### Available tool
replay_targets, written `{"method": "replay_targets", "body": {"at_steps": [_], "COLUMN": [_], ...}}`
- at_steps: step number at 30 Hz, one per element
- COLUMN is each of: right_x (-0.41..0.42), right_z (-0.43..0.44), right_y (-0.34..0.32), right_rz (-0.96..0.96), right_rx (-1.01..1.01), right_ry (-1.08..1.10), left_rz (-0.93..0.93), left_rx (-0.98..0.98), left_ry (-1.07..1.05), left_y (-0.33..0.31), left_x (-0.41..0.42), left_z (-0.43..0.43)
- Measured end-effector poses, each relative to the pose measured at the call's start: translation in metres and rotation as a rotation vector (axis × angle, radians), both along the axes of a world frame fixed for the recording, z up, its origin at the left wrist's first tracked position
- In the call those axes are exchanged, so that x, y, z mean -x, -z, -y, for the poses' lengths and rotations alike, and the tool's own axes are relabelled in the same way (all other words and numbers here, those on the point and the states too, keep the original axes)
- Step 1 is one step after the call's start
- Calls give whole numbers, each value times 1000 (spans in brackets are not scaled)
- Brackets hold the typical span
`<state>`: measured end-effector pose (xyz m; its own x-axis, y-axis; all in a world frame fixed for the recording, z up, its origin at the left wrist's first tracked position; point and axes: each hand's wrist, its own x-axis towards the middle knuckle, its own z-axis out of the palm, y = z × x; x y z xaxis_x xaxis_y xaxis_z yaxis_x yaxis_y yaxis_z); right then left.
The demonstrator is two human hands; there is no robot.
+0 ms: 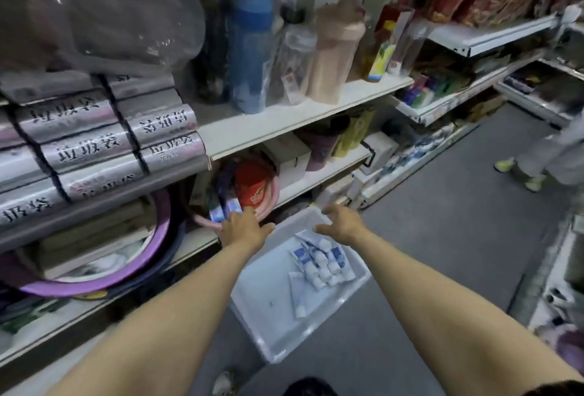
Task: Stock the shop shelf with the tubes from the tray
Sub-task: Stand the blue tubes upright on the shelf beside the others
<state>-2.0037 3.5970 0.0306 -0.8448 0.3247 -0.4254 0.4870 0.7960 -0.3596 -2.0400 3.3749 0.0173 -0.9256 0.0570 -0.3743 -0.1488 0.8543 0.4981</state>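
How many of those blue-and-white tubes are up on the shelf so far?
2 visible: a left tube and a right tube, side by side on the low shelf just beyond the left hand, by the pink basin. The hand may hide more.

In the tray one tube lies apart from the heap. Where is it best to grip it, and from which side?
Pinch the lone tube across the middle of its body, coming from above: it lies flat on the tray, with bare floor along its left.
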Motion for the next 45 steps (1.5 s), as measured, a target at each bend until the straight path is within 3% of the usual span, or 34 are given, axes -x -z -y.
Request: {"method": "replay_targets", "body": {"at_steps": [5, 17, 32, 45], "right_x": [21, 64, 78, 105], "right_z": [-32, -110, -119, -116], "right_y": [54, 189, 275, 301], "right_rz": [150, 300, 241, 313], "right_rx": [118, 271, 276, 88], "right_ry": [64, 0, 154, 127], "left_rz": [195, 574, 686, 697], "left_rx": [-11, -119, -259, -221], "left_ry": [-61, -398, -795, -851], "left_y": [65, 207, 284, 328], "left_x": [3, -42, -68, -65], "left_z": [-24, -114, -168, -176]}}
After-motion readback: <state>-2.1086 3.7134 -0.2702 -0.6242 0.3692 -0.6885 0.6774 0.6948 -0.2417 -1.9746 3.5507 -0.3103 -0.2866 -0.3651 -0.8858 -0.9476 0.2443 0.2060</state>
